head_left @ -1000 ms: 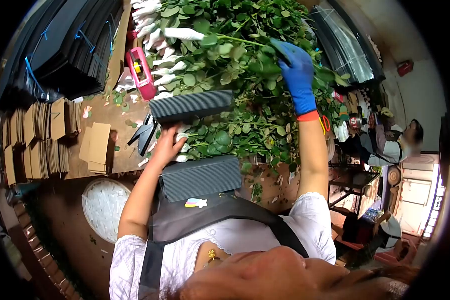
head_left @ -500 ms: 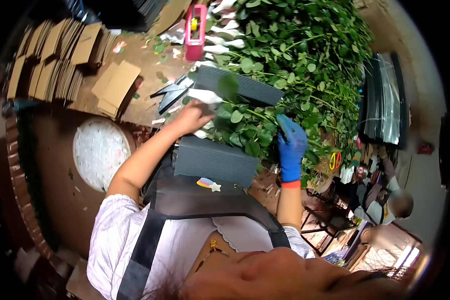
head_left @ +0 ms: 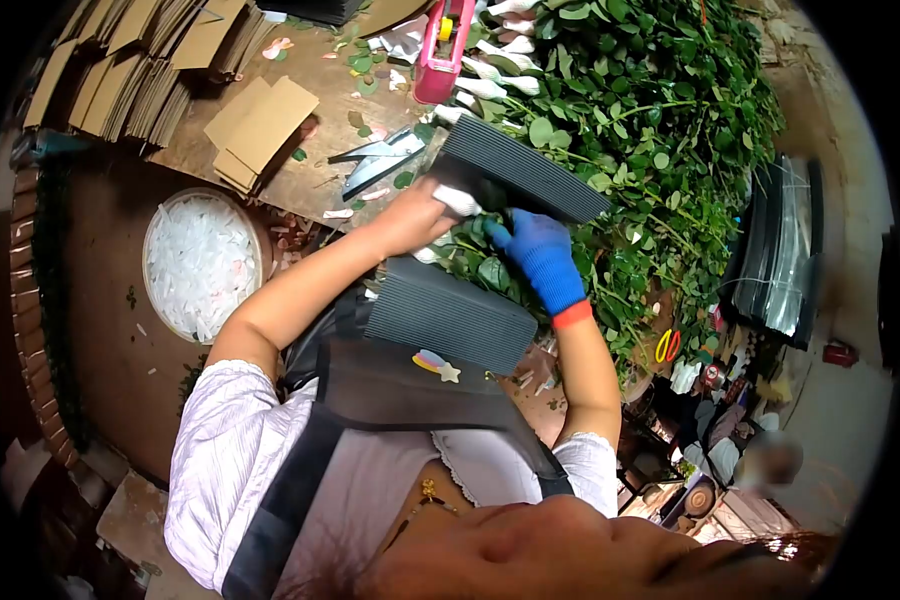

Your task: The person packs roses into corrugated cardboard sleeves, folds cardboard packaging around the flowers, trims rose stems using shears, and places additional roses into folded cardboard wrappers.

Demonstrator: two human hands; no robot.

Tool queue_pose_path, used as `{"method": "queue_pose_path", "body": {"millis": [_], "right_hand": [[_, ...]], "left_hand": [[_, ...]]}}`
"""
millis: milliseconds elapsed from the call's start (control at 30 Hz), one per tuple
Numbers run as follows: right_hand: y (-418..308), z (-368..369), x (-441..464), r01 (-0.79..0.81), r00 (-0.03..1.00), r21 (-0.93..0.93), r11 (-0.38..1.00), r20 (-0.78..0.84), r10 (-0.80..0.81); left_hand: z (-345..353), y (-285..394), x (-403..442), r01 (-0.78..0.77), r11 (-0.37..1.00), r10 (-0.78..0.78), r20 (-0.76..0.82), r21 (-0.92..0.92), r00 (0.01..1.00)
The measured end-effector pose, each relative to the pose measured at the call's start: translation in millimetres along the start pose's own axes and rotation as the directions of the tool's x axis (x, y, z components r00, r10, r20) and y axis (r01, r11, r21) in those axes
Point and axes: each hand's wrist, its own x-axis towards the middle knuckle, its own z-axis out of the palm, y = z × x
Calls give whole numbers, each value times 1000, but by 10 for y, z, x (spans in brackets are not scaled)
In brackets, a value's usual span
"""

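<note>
My bare left hand (head_left: 413,218) is closed around the head end of a rose, whose bud is in a white sleeve (head_left: 458,201). In a blue glove with an orange cuff, my right hand (head_left: 542,255) is close by on the right, its fingers bent round the rose's leafy stem; the exact grip is partly hidden. Beneath the hands, leafy stems (head_left: 495,272) lie between a lower dark corrugated sheet (head_left: 452,315) and an upper corrugated sheet (head_left: 525,170), which stands tilted.
Many leafy stems (head_left: 660,130) with white-sleeved heads cover the far right. A pink tape dispenser (head_left: 440,75), a two-armed metal tool (head_left: 380,162) and cardboard pieces (head_left: 260,130) lie on the table. A round tub (head_left: 152,285) holds white strips. Another person (head_left: 725,445) is at right.
My right hand has moved left along the stem, close to my left hand. The white-sleeved head has shifted down toward the stems between the sheets. The whole view has shifted slightly.
</note>
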Motion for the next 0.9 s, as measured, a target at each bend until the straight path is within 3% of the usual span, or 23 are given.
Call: {"method": "queue_pose_path", "body": {"millis": [33, 167, 200, 233, 267, 400, 500, 533, 567, 633, 667, 700, 767, 900], "right_hand": [[-36, 69, 133, -48, 997, -37, 998, 65, 50], [-196, 40, 253, -108, 966, -188, 976, 211, 147], [-186, 66, 269, -123, 956, -153, 981, 245, 158], [-170, 107, 276, -119, 964, -154, 981, 218, 151], [-150, 162, 275, -116, 971, -154, 981, 191, 145], [-23, 429, 253, -59, 998, -159, 985, 2, 60], [4, 433, 252, -86, 995, -92, 992, 38, 90], [5, 419, 247, -76, 996, -77, 994, 43, 80], [13, 389, 248, -65, 997, -63, 996, 46, 68], [-2, 352, 269, -57, 996, -62, 996, 63, 61], [-11, 340, 270, -64, 994, -74, 995, 81, 70], [-18, 338, 269, -72, 992, -86, 994, 98, 81], [-15, 423, 262, -77, 994, -105, 991, 68, 85], [-54, 472, 233, -146, 987, -83, 986, 50, 151]], "left_hand": [[-67, 51, -13, -31, 998, 27, -78, -48, 997], [-192, 51, 25, 115, 979, -126, -60, -166, 990], [-239, 108, 65, 167, 963, -188, -79, -211, 979], [-249, 133, 93, 218, 942, -249, -94, -256, 964], [-231, 108, 113, 152, 970, -189, -196, -190, 962], [-220, 80, 60, 170, 969, -216, -285, -177, 934], [-399, 103, -94, 133, 700, -517, -370, -702, 772], [-580, 86, -142, 183, 628, -607, -329, -756, 724], [-577, -200, -226, 256, 804, -501, -378, -537, 779], [-544, -270, -170, 331, 853, -459, -281, -403, 843], [-459, -233, -106, 310, 850, -447, -274, -425, 851], [-651, -8, 2, 517, 793, -549, -10, -323, 836], [-528, 21, 162, 474, 870, -474, 31, -136, 880], [-169, -70, 182, 405, 903, -418, -72, -142, 906]]}}
